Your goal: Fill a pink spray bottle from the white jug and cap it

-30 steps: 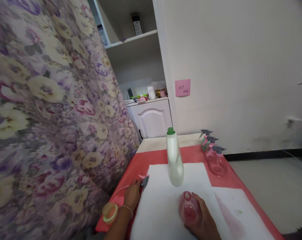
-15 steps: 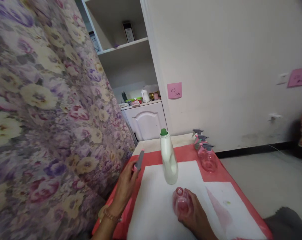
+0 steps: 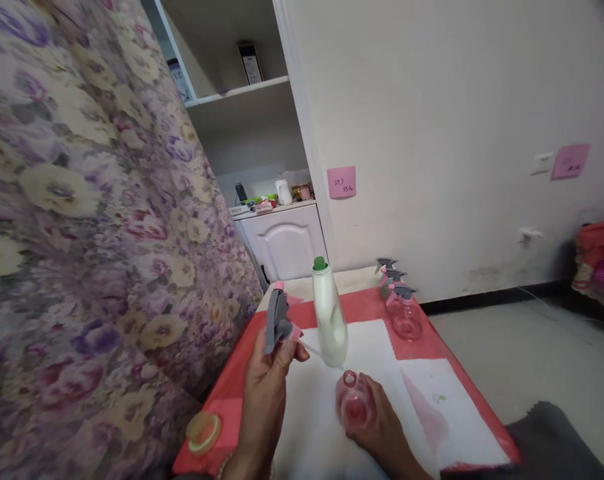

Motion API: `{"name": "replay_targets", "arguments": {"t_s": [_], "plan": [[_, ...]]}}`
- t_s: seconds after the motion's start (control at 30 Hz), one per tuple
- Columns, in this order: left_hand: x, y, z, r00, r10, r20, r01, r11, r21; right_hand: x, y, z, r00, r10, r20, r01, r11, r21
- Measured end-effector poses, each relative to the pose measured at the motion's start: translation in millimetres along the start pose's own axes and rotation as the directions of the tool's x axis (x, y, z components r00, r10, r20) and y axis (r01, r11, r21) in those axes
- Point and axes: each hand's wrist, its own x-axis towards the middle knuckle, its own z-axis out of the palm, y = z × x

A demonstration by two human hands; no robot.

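My left hand (image 3: pixel 268 383) grips a grey and pink trigger sprayer head (image 3: pixel 279 321), turned on its side. Its thin tube points right, toward the mouth of a clear pink bottle (image 3: pixel 355 407), with a gap between them. Wrapped around that bottle from the right is my right hand (image 3: pixel 379 423); the bottle's top is uncapped. Just behind it stands a tall pale green jug (image 3: pixel 331 317) with a green neck piece. Several pink spray bottles (image 3: pixel 406 320) with grey triggers stand in a row at the back right.
White sheets (image 3: pixel 297 427) lie on a red cloth (image 3: pixel 355 307) over the table; the right one has a pink wet-looking patch. A round yellowish lid (image 3: pixel 203 432) lies at the left edge. A floral curtain (image 3: pixel 107 267) hangs close on the left. A white cabinet (image 3: pixel 287 243) stands behind.
My left hand has turned the sprayer head and brought it nearer the bottle, so its tube now shows. The round lid at the left has come into view. My right hand still holds the bottle.
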Motion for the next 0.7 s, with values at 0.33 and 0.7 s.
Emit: {"name": "replay_targets", "arguments": {"t_s": [0.33,0.7], "plan": [[-6.3,-23.2,13.4,0.995,-0.045,0.091,0.034,0.993,0.113,0.1,3.2,0.9,1.000,-0.003,0.022,0.003,1.000,0.014],[-12.2,-47.8,24.7,0.977,-0.128,0.170,0.096,0.978,0.185,1.2,2.0,0.7,0.999,-0.025,0.026,0.025,1.000,-0.005]]}}
